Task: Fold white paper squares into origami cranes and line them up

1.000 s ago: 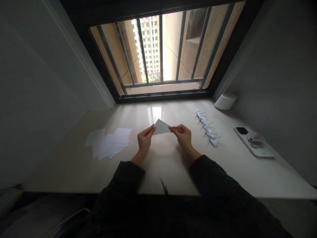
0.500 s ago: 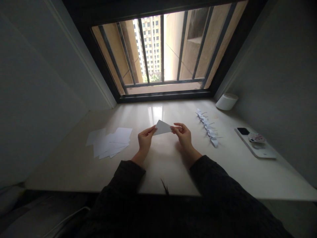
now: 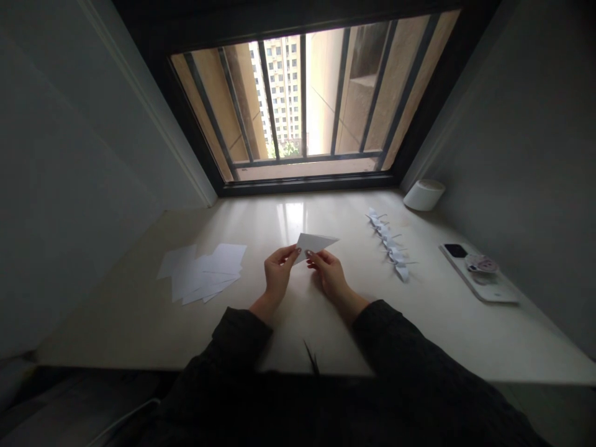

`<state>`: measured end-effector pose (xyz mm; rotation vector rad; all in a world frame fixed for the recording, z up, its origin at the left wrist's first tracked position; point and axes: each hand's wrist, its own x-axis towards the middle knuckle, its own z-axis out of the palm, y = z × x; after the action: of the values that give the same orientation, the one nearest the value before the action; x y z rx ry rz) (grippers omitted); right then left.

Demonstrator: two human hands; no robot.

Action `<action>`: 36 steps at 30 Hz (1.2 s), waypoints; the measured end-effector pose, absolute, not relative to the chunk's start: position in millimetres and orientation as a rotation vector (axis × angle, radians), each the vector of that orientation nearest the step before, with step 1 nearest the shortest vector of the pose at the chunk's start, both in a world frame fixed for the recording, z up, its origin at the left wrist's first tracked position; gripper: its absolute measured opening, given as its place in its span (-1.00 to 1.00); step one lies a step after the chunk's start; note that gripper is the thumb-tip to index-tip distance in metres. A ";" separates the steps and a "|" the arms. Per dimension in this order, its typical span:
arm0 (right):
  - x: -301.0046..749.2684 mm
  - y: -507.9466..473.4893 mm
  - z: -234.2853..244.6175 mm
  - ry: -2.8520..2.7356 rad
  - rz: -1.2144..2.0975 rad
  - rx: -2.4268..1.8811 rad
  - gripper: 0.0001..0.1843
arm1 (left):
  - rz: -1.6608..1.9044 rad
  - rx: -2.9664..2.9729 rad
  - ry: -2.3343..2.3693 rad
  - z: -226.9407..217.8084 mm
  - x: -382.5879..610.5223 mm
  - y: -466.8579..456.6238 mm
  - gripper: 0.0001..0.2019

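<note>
A small folded sheet of paper (image 3: 315, 241), roughly triangular with its point to the right, is held above the white sill. My left hand (image 3: 278, 270) pinches its lower left corner between thumb and fingers. Close beside it, my right hand (image 3: 328, 271) grips the lower edge, thumb on the near face. To the left lie several loose white paper sheets (image 3: 205, 273), overlapping one another. On the right, a row of small folded white paper pieces (image 3: 387, 243) with thin ends sticking out runs away from me.
A white phone (image 3: 479, 279) with a round grip on its back lies at the right. Behind it stands a white cylindrical object (image 3: 424, 194) by the wall. A dark thin pointed item (image 3: 311, 357) sits at the sill's front edge. A barred window (image 3: 302, 105) is ahead.
My right hand has moved left and slightly down along the paper, closer to my left hand. The paper's pointed end now sticks out to the right, past my right fingers.
</note>
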<state>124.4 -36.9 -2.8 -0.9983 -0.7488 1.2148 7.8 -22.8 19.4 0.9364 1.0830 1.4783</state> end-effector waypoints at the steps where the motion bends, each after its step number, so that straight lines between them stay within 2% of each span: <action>1: 124.8 -36.3 -2.5 -0.745 1.204 -0.994 -0.68 | 1.456 0.947 1.072 18.5 7.9 -22.5 -0.75; 12: 130.9 -36.6 2.9 -0.808 1.131 -1.043 -0.73 | 1.291 1.094 1.006 18.5 4.1 -21.5 -0.75; 20: 134.7 -39.9 7.0 -0.979 1.212 -1.047 -0.74 | 1.369 1.153 1.090 28.5 2.6 -25.4 -0.78; 30: 134.6 -41.7 16.6 -0.994 1.189 -1.217 -0.61 | 1.444 1.123 1.103 25.6 1.7 -23.6 -0.76; 36: 134.4 -39.8 14.9 -0.959 1.209 -1.209 -0.62 | 1.443 1.110 1.127 24.8 0.7 -22.4 -0.75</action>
<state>134.4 -39.8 14.9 -1.2095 -0.9593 1.2085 0.7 -22.4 24.8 1.1096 1.1274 1.4428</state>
